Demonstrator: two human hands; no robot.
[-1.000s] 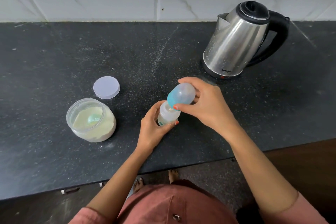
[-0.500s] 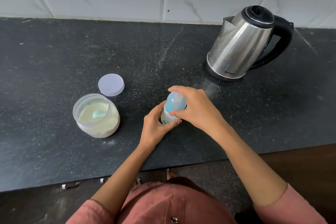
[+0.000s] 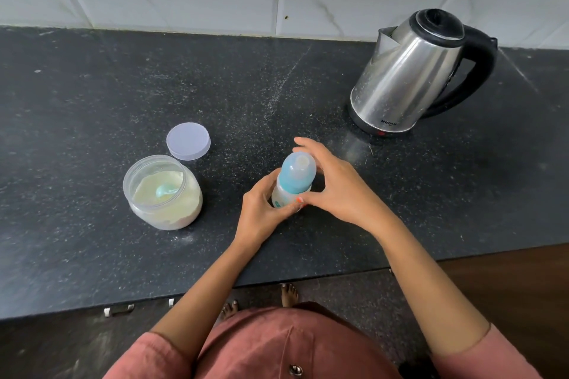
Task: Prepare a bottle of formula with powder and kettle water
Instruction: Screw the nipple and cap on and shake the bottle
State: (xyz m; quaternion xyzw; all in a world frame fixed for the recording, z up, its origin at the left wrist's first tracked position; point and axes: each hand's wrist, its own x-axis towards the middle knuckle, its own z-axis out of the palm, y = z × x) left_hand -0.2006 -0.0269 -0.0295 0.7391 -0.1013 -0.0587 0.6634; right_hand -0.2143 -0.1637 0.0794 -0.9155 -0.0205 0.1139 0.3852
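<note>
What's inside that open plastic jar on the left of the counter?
Pale powder fills the jar, with a turquoise scoop partly sunk into it. The scoop's handle and anything under the powder are hidden.

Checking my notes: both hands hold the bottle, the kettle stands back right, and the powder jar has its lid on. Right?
Not quite: the head view shows the jar open, its lid lying on the counter behind it. The left hand and right hand do hold the bottle, kettle back right.
</note>
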